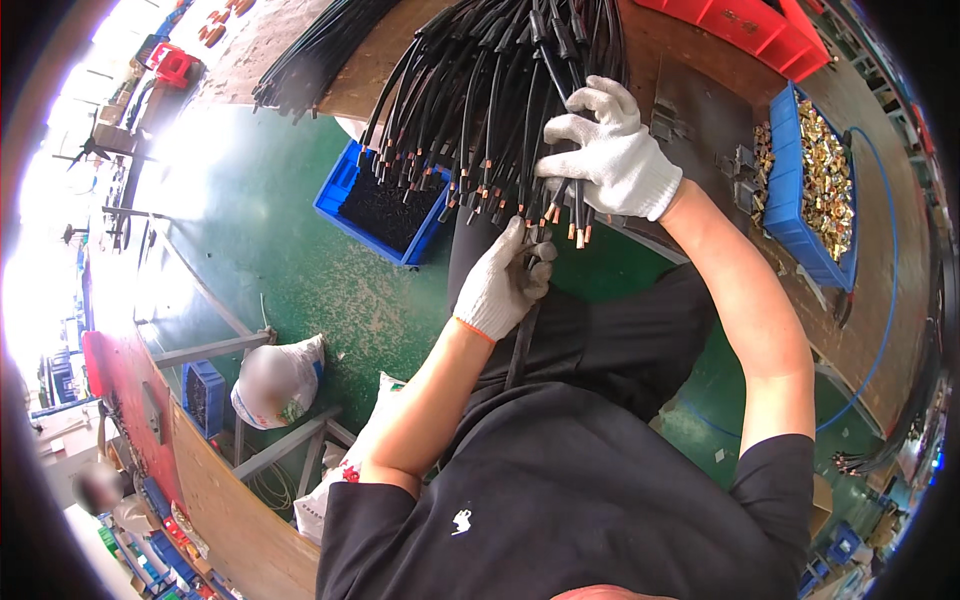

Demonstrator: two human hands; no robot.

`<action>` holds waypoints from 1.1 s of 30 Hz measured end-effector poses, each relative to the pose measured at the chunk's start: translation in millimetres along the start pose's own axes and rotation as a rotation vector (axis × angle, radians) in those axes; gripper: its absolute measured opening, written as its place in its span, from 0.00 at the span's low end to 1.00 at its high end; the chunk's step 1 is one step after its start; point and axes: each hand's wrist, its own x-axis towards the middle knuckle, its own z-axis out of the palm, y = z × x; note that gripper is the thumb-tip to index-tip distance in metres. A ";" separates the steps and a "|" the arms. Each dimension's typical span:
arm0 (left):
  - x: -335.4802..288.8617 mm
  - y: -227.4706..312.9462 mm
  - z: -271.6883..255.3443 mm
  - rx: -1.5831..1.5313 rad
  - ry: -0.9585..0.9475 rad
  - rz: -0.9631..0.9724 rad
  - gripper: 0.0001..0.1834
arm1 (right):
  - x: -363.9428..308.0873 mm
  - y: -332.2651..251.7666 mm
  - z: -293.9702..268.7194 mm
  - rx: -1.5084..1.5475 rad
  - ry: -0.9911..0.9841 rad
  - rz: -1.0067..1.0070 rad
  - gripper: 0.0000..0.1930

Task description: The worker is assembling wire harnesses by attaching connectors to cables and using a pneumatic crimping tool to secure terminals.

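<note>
A thick bunch of black cables (490, 110) with bare copper ends hangs over the near edge of the bench. My right hand (610, 150), in a white knitted glove, is at the bunch's right side. Its fingers are bent round black cables, whose copper tips stick out below. Lower and to the left, my gloved left hand (507, 280) has its thumb and fingers closed at a cable end. The glove hides part of what it grips. A dark strip runs down below this hand toward my lap.
Below the bunch stands a blue bin (400, 245) of small black pieces. On the bench at right are a blue bin (800, 215) of brass-coloured terminals, a metal plate (700, 120) and a red tray (745, 30). More cables (310, 65) lie at far left. White sacks (280, 380) stand on the floor.
</note>
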 end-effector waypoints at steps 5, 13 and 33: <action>9.9 -10.4 -1.2 -0.130 -0.119 0.019 0.13 | 2.5 6.6 2.3 0.067 -0.056 -0.012 0.16; 10.6 -5.7 8.0 0.159 -0.051 0.167 0.14 | 6.1 10.7 3.7 0.071 -0.116 -0.036 0.16; -51.1 -15.2 -22.2 0.879 0.132 0.159 0.17 | 3.3 13.8 5.4 0.138 -0.077 -0.025 0.15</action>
